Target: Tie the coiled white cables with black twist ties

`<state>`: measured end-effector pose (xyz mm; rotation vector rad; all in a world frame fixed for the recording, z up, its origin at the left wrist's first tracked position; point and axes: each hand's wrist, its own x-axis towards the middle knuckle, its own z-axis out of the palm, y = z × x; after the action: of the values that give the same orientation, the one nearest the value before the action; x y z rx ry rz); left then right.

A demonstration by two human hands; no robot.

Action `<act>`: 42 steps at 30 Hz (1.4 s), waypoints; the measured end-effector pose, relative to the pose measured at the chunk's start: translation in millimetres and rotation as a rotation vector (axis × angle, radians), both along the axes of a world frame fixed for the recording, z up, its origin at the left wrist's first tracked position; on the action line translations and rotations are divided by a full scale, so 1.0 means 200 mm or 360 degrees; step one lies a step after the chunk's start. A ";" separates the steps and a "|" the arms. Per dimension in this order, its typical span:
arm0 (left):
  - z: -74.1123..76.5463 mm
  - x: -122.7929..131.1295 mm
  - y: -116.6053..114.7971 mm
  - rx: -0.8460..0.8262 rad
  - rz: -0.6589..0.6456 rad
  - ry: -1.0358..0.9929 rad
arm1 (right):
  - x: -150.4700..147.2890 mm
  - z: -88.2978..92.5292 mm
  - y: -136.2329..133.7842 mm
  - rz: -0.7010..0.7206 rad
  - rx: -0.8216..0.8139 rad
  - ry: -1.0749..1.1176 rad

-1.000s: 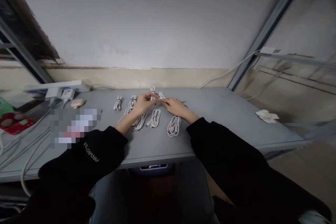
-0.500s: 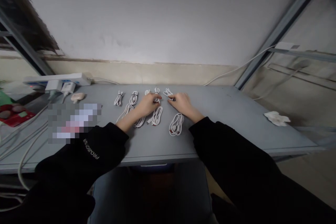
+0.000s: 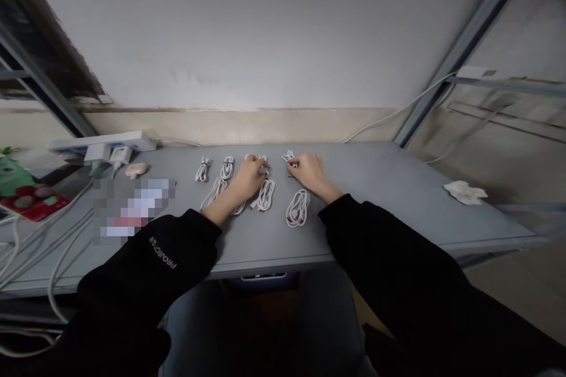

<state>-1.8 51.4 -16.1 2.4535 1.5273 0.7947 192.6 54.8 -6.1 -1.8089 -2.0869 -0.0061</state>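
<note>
Drawn apart since the earlier frame, where their fingertips met, the two hands now stand separated over the gray desk (image 3: 375, 200), and the rear-right bundle (image 3: 288, 155) has shifted rightward. Positions are given relative to the front-right coil (image 3: 298, 208), a loosely looped white cable. Right hand (image 3: 309, 171): behind this coil, thumb and fingertips pinched upon the near end of the rear-right bundle. Left hand (image 3: 248, 179): behind the coil and to its left, fingers curled at a partly covered bundle (image 3: 263, 158); whether it grips cannot be told. Extent of work: well left of the coil and behind it, the outer bundle (image 3: 202, 171) and the inner bundle (image 3: 227, 169) carry dark ties and appear bound. By contrast, the coil itself, its left neighbor (image 3: 266, 195) and, farther left, a looped cable (image 3: 216, 191) show no dark tie and seem unbound. Behind the coil, below the right fingertips, a dark strip (image 3: 291, 176) is too small to identify.
</note>
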 end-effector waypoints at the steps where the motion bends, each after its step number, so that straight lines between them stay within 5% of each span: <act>1: 0.00 0.00 0.00 0.0007 -0.0019 0.0034 | 0.00 0.01 -0.01 -0.0011 0.0000 0.0015; 32: -0.02 -0.03 0.05 -0.0070 -0.0082 0.0001 | -0.03 0.02 -0.03 -0.0207 0.0154 0.0663; 37: -0.03 -0.03 0.06 -0.0089 -0.0141 -0.0097 | -0.03 -0.02 -0.01 -0.0091 0.0272 0.0725; 42: 0.02 -0.01 0.02 -0.0115 -0.0082 -0.0364 | -0.04 -0.07 0.01 0.0273 0.0532 0.0827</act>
<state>-3.2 55.4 -11.6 2.2515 1.3809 0.9558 184.1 56.6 -19.8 -1.2654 -1.7360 0.1378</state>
